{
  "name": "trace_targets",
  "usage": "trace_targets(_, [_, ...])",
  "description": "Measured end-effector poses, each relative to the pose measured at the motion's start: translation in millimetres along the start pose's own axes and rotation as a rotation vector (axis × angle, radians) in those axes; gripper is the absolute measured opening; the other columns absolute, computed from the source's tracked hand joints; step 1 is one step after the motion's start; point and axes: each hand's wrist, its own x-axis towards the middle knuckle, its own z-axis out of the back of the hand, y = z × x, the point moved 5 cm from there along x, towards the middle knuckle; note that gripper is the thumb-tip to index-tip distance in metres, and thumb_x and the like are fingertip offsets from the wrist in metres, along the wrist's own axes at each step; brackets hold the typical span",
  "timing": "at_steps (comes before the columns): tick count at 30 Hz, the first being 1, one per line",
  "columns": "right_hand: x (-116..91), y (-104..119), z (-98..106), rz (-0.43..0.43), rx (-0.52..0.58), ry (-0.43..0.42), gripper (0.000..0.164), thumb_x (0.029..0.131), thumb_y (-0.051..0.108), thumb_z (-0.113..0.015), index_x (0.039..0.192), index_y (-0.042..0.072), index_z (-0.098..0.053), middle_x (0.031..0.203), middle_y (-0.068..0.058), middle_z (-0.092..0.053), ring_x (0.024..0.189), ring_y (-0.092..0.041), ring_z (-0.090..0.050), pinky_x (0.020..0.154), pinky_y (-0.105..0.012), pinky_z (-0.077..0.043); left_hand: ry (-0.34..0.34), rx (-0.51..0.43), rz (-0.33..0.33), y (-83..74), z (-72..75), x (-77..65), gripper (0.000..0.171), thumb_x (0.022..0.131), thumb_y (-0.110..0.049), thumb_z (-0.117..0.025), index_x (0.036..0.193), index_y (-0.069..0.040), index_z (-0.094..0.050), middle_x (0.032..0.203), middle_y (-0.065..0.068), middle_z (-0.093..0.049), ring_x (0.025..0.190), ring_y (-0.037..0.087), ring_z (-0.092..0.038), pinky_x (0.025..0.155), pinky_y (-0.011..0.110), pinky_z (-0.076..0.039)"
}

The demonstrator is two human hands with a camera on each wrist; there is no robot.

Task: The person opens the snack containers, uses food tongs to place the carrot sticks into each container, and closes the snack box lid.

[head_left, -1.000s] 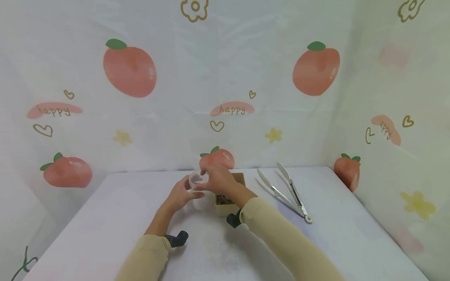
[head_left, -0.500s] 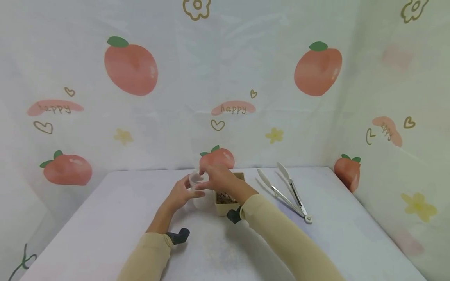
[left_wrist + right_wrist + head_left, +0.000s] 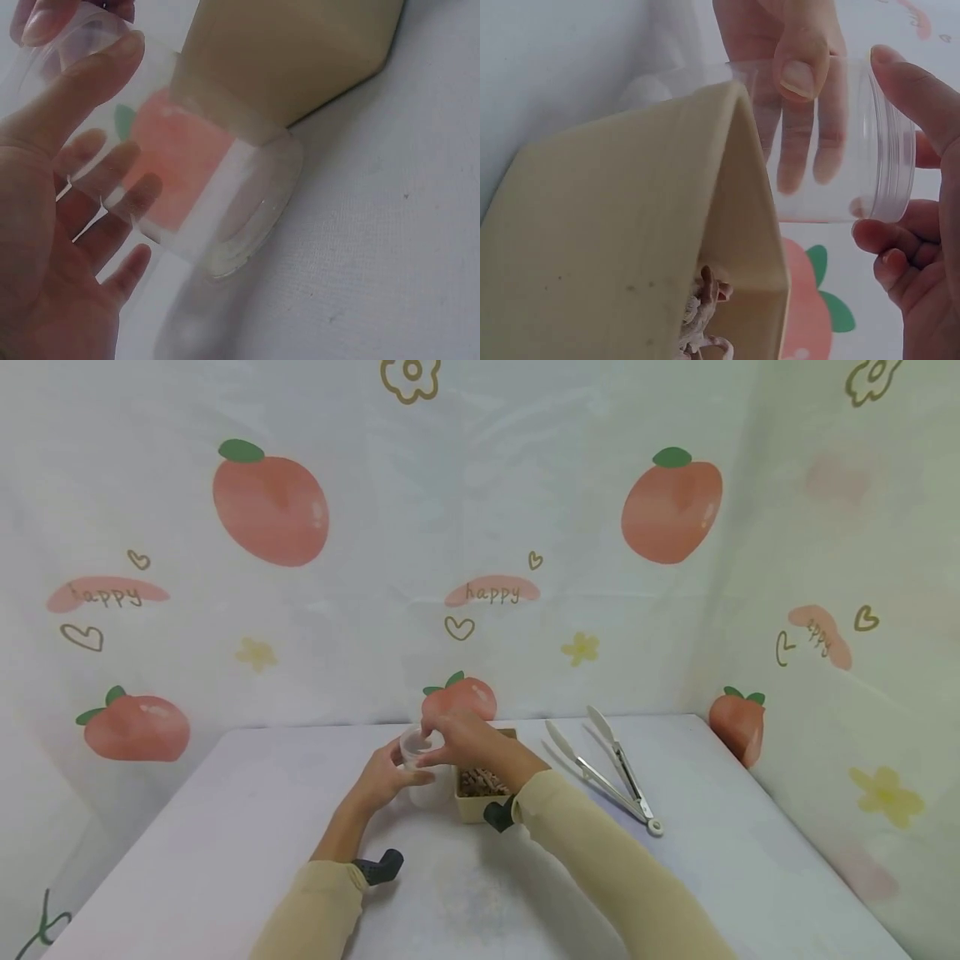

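A clear plastic jar (image 3: pixel 247 199) stands upright on the table, left of a beige box (image 3: pixel 471 811). My left hand (image 3: pixel 381 778) grips the jar's side, thumb on one side and fingers round the other. At the top, my right hand (image 3: pixel 467 745) holds the jar's clear ridged lid (image 3: pixel 894 169) between thumb and curled fingers. Brown, twisted dried pieces (image 3: pixel 703 311) lie inside the box, partly hidden by my right forearm in the head view.
Metal tongs (image 3: pixel 611 789) with pale tips lie spread to the right of the box. A white cloth backdrop (image 3: pixel 360 610) with printed fruit rises behind the white table (image 3: pixel 285 810) and along its right side.
Both hands stay at the jar with nearly the same hold. The head view has shifted slightly, and the pieces in the box show a little more clearly beside the right forearm.
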Motion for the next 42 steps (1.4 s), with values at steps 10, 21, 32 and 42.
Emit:
trace_targets(10, [4.6, 0.3, -2.3, -0.083, 0.023, -0.036, 0.044, 0.075, 0.045, -0.082, 0.1, 0.012, -0.067, 0.064, 0.008, -0.056, 0.057, -0.01, -0.047, 0.052, -0.02, -0.038, -0.033, 0.057, -0.014, -3.2, 0.3, -1.0, 0.066, 0.074, -0.025, -0.086, 0.131, -0.009, -0.057, 0.127, 0.009, -0.062, 0.128, 0.033, -0.048, 0.101, 0.054, -0.04])
trace_targets(21, [8.5, 8.6, -4.5, -0.12, -0.103, -0.059, 0.049, 0.075, 0.055, -0.078, 0.098, 0.013, -0.068, 0.059, 0.008, -0.053, 0.055, -0.01, -0.047, 0.049, -0.021, -0.036, -0.053, 0.115, 0.02, -1.7, 0.7, -1.1, 0.065, 0.076, -0.027, -0.084, 0.132, -0.01, -0.055, 0.122, 0.009, -0.063, 0.114, 0.03, -0.055, 0.093, 0.05, -0.045])
trace_targets(32, [5.0, 2.5, -2.4, -0.016, -0.047, -0.1, 0.043, 0.076, 0.05, -0.079, 0.095, 0.014, -0.067, 0.066, 0.009, -0.055, 0.06, -0.009, -0.047, 0.053, -0.019, -0.037, 0.005, 0.038, -0.02, -2.0, 1.5, 3.5, 0.069, 0.075, -0.02, -0.085, 0.135, -0.005, -0.053, 0.128, 0.012, -0.061, 0.129, 0.035, -0.047, 0.101, 0.056, -0.038])
trace_targets(42, [4.2, -2.9, -7.0, 0.054, -0.013, -0.142, 0.038, 0.078, 0.046, -0.08, 0.093, 0.013, -0.069, 0.074, 0.011, -0.058, 0.065, -0.009, -0.049, 0.057, -0.018, -0.038, 0.038, 0.02, -0.024, -0.5, 1.7, 4.4, 0.064, 0.074, -0.017, -0.084, 0.131, -0.008, -0.056, 0.125, 0.007, -0.063, 0.129, 0.031, -0.047, 0.101, 0.058, -0.036])
